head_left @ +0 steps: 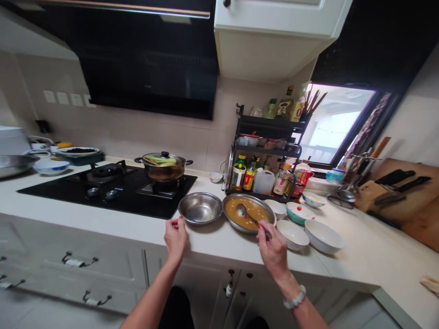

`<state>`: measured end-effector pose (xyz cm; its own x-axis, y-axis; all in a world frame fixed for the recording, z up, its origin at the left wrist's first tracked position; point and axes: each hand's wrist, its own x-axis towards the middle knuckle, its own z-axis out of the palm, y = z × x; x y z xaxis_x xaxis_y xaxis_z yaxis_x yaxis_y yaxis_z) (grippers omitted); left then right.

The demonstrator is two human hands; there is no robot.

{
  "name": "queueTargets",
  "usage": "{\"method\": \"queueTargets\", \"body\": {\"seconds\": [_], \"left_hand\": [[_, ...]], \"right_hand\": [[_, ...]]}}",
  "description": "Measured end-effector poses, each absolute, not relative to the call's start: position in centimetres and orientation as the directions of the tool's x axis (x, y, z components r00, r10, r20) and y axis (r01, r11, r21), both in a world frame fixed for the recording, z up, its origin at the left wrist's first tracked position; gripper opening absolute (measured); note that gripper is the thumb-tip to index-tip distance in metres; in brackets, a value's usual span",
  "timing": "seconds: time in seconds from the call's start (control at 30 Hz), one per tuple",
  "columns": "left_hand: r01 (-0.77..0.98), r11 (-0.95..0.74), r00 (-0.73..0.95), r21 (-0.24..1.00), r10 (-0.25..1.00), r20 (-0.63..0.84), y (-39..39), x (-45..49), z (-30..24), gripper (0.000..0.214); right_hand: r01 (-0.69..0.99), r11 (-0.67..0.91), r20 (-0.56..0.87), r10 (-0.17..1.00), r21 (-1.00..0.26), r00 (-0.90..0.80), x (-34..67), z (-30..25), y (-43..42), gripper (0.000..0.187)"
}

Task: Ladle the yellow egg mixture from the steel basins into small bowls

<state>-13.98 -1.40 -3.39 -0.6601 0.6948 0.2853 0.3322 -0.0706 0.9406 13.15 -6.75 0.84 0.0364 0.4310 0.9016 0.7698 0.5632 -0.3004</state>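
Note:
My right hand (272,249) is closed around the handle of a metal spoon (242,210), whose bowl end rests in a steel bowl (236,226) of brownish-yellow liquid with pale bits in it. To the left stands a second steel bowl (200,210) with a bare, shiny inside. My left hand (176,237) is at that bowl's near left rim, its fingers curled together. Nothing shows in the left fingers, and whether they touch the rim is hard to make out.
A lidded pot (164,169) sits on the black gas hob (113,192). White bowls (324,235) and a green bowl (299,212) stand close on the right. Behind is a black rack (270,123) with bottles. A knife block (373,194) is farther right.

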Motion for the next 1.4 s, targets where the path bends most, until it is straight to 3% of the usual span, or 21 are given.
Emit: {"method": "queueTargets", "body": {"seconds": [0.07,0.17,0.23,0.33,0.43,0.57,0.7,0.83,0.93,1.03,1.2,1.3,1.4], "left_hand": [[0.357,-0.186,-0.590,0.915,0.715,0.375,-3.3,-12.5,-2.8,0.023],[0.336,-0.441,-0.166,0.832,0.842,0.513,-5.8,-8.8,-1.8,0.024],[0.264,-0.549,0.112,0.793,0.834,0.540,-6.6,-6.1,-1.2,0.033],[0.137,-0.600,0.271,0.788,0.788,0.553,-6.3,-2.8,-0.2,0.041],[0.028,-0.604,0.292,0.797,0.767,0.571,-5.1,-1.1,0.4,0.036],[0.024,-0.572,0.339,0.820,0.776,0.531,-4.1,-0.4,0.9,0.019],[0.183,-0.517,0.255,0.836,0.846,0.467,-3.3,-0.7,1.3,0.011],[0.366,-0.436,0.049,0.822,0.891,0.450,-1.4,-2.3,2.1,0.026],[0.419,-0.325,-0.067,0.848,0.920,0.386,0.4,-3.9,2.6,0.024],[0.409,-0.249,-0.119,0.878,0.939,0.322,1.5,-5.2,3.2,0.022],[0.519,-0.353,0.052,0.779,0.922,0.383,0.7,-6.1,4.9,0.027],[0.577,-0.454,0.160,0.679,0.878,0.452,0.1,-6.4,5.9,0.028],[0.553,-0.444,0.144,0.705,0.884,0.444,0.3,-6.8,6.2,0.028]], "right_hand": [[0.757,0.550,0.884,0.461,-0.353,0.077,12.7,0.7,-6.8,0.016],[0.689,0.527,0.816,0.554,-0.498,0.166,11.6,0.7,-6.8,0.018],[0.630,0.517,0.766,0.609,-0.580,0.205,10.8,0.8,-6.7,0.020],[0.591,0.538,0.757,0.621,-0.601,0.205,9.8,1.0,-6.8,0.020],[0.592,0.592,0.790,0.598,-0.548,0.133,9.5,0.8,-7.2,0.021],[0.643,0.636,0.835,0.551,-0.427,0.009,10.0,0.7,-8.3,0.035],[0.730,0.609,0.886,0.464,-0.311,-0.009,11.1,1.0,-9.4,0.046],[0.763,0.527,0.899,0.406,-0.376,0.163,13.8,-0.5,-10.0,0.035],[0.782,0.471,0.879,0.436,-0.407,0.195,16.9,-3.2,-9.8,0.022],[0.775,0.439,0.827,0.531,-0.454,0.184,19.6,-5.7,-8.9,0.024],[0.740,0.274,0.653,0.704,-0.614,0.281,21.2,-6.9,-7.4,0.035],[0.754,0.196,0.595,0.745,-0.627,0.301,21.1,-6.8,-7.0,0.036],[0.772,0.182,0.592,0.752,-0.609,0.290,21.0,-6.9,-6.9,0.036]]}}
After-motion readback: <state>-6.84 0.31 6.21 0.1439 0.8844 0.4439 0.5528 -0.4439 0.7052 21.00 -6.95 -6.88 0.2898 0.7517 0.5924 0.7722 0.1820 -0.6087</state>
